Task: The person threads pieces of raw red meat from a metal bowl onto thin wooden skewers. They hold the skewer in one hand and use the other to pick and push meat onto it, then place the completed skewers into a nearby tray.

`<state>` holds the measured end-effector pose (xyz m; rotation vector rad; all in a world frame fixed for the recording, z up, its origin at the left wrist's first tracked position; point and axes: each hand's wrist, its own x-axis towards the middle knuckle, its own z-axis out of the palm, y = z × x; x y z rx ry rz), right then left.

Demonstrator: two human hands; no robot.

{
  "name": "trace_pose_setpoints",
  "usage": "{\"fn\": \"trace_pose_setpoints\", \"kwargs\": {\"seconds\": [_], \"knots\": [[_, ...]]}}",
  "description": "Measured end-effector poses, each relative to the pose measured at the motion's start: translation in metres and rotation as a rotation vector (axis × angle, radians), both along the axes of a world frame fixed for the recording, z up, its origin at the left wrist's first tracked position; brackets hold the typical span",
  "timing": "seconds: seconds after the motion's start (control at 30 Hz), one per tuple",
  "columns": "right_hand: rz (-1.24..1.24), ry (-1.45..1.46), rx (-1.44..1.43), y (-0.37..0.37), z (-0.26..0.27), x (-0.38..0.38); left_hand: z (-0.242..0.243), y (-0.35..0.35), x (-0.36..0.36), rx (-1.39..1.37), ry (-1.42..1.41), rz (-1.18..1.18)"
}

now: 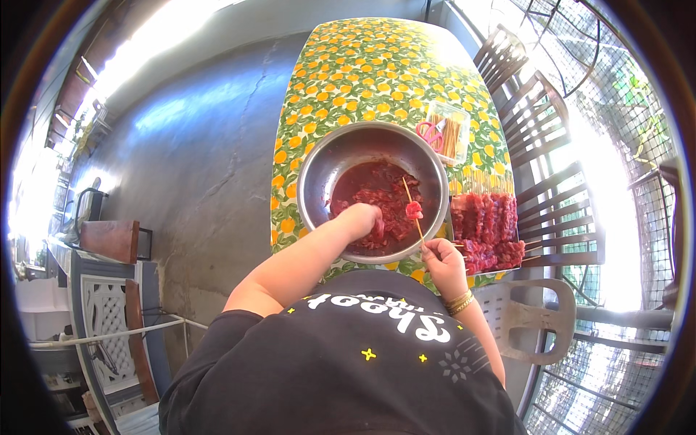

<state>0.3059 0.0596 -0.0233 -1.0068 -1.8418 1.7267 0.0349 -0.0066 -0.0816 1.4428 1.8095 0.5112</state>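
Note:
A wide stainless steel bowl (321, 163) stands before me, holding raw red meat pieces (399, 225) in dark red liquid. My left hand (365, 222) reaches into it, its fingertips down among the meat and partly hidden. Whether they grip a piece I cannot tell. Near the bowl's right front rim, my right hand (446, 265) pinches the lower end of a bamboo skewer (407, 189). The skewer leans over the bowl, tip up and away from me. One small chunk of meat (414, 210) is threaded about midway along it.
Right of the bowl, several loaded meat skewers (484, 223) lie stacked in a tray, some sticks jutting over its edge. Behind them a clear plastic box (461, 122) holds bamboo sticks and pink-handled scissors (429, 136). A fruit-patterned tablecloth (359, 70) covers the table. Wooden chairs (535, 122) line the right side.

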Motion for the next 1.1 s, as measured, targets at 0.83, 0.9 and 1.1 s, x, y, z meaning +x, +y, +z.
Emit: {"fn": "trace_pose_setpoints", "kwargs": {"seconds": [0.83,0.9,1.1], "knots": [[0.391,-0.63,0.662,0.025,0.048,-0.01,0.019,-0.004,-0.037,0.108,-1.153,0.503],[0.435,-0.75,0.725,0.022,0.051,-0.026,0.025,-0.007,-0.033,0.123,-1.188,0.493],[0.724,-0.973,0.757,0.02,0.062,-0.064,0.049,-0.013,-0.031,0.106,-1.314,0.517]]}}
